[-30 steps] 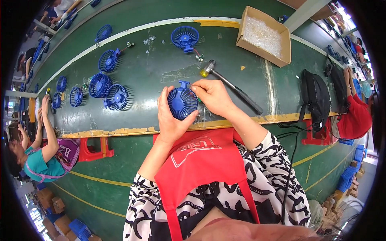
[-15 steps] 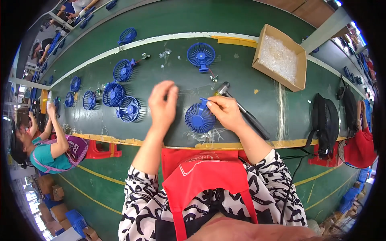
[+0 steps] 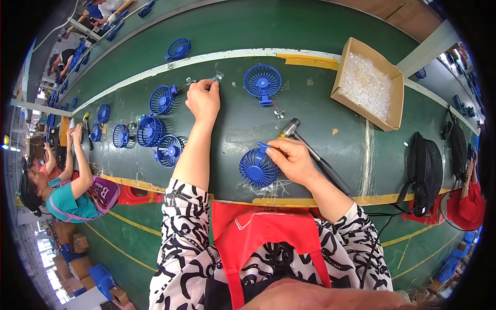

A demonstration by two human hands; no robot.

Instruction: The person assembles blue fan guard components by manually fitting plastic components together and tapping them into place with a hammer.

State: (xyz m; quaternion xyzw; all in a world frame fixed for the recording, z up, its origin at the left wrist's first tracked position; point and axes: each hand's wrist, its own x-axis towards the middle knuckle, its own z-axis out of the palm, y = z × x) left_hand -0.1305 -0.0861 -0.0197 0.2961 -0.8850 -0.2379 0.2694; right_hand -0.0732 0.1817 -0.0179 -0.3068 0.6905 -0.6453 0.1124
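My right hand (image 3: 293,159) pinches the short stem of a blue fan head (image 3: 258,168), which rests grille up near the table's front edge. Farther out, my left hand (image 3: 203,100) has its fingertips drawn together beside some small clear plastic pieces (image 3: 219,76). Whether a piece is between those fingers is hidden. A hammer (image 3: 321,161) with a black handle lies just right of my right hand. Beyond it, another blue fan head (image 3: 262,81) has a small circuit board (image 3: 279,114) on a red wire.
Several more blue fan heads (image 3: 150,130) stand left of my left arm. A cardboard box (image 3: 341,94) of small clear pieces sits at the far right, and a black bag (image 3: 424,168) hangs at the right edge. To the left a co-worker (image 3: 72,199) has raised hands.
My left hand has moved away from me to the small clear pieces, and its fingers have closed together. The right hand keeps hold of the fan head's stem.
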